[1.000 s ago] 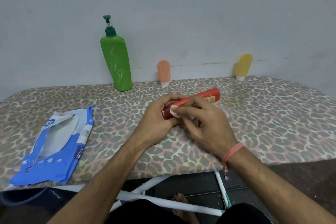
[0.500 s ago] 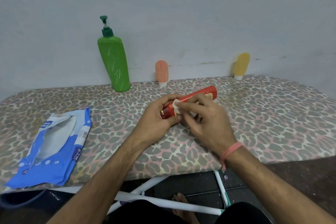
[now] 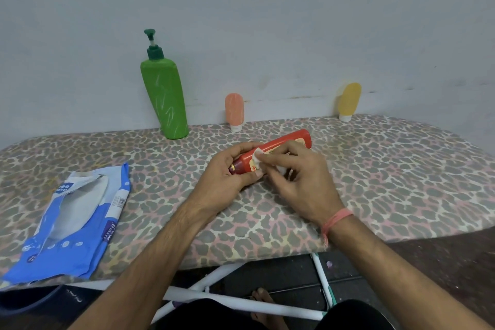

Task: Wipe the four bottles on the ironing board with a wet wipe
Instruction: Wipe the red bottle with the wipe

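Wiping is on the red bottle (image 3: 270, 151), held low over the middle of the ironing board (image 3: 388, 174): left hand (image 3: 227, 177) grips its cap end, right hand (image 3: 297, 177) pinches the wet wipe (image 3: 258, 156) w/ fingertips on the label. Next probably needs turning the bottle, then green bottle (image 3: 164, 96), peach tube (image 3: 234, 111), yellow tube (image 3: 349, 100) by the wall. Board has free room to the right; wipes pack (image 3: 77, 225) lies near the left front edge.

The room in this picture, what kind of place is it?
Probably a room at home, perhaps a laundry corner: a padded ironing board with leopard-print cover stands against a plain wall, with a green pump bottle on it.
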